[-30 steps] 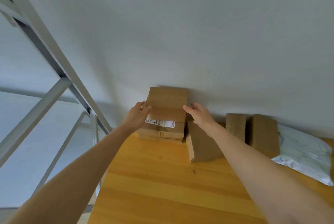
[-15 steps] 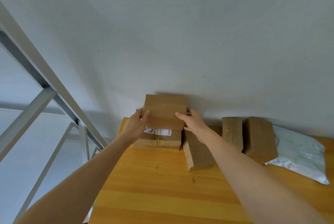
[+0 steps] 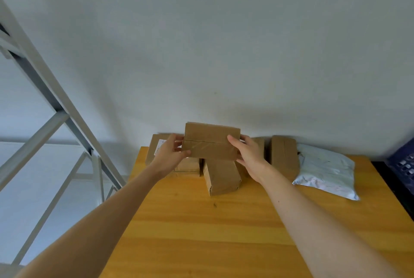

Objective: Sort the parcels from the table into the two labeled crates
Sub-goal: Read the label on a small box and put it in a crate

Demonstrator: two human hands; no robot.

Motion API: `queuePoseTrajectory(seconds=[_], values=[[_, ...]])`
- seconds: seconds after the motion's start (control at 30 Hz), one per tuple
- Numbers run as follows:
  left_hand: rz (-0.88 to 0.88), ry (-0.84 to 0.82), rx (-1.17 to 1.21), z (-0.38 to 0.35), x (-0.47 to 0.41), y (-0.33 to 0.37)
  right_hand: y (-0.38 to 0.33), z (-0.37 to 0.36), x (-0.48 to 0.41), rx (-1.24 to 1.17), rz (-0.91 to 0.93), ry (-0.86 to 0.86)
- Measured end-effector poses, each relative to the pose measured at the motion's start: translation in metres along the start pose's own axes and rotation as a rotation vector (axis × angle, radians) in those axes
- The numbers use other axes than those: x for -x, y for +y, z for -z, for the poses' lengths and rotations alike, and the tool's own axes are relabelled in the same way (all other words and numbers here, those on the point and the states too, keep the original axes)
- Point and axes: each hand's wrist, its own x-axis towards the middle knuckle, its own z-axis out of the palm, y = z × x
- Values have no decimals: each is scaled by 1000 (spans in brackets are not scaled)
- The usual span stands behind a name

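Observation:
A brown cardboard parcel (image 3: 211,141) with a taped seam hangs above the far end of the wooden table (image 3: 212,228). My left hand (image 3: 169,154) grips its left end and my right hand (image 3: 248,153) grips its right end. Under it on the table lies a labelled cardboard box (image 3: 156,146), partly hidden by my left hand. A narrow cardboard parcel (image 3: 221,175) lies lengthwise in front. Another brown box (image 3: 283,156) stands to the right, next to a white plastic mailer bag (image 3: 326,172).
A dark blue crate (image 3: 403,161) shows at the right edge beside the table. A grey metal shelf frame (image 3: 44,107) stands to the left of the table. A white wall rises right behind the parcels.
Both hands closed on the top parcel and lifted it off the labelled box beneath, moving it slightly to the right. The view has shifted left to right.

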Motion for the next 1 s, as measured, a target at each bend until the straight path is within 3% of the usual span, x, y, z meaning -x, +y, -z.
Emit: queuePoseTrajectory(seconds=[0.47,0.67,0.83,1.0], values=[[-19,15,58,-100,146,86,-5,122,151,-140,11,20],[93,85,100,-111,176,110,-8,144,191,-163,78,-21],[56,79,86,-113,191,130,-15,157,211,-52,141,-88],[15,61,103,-106,204,140,-17,154,228,-9,159,-40]])
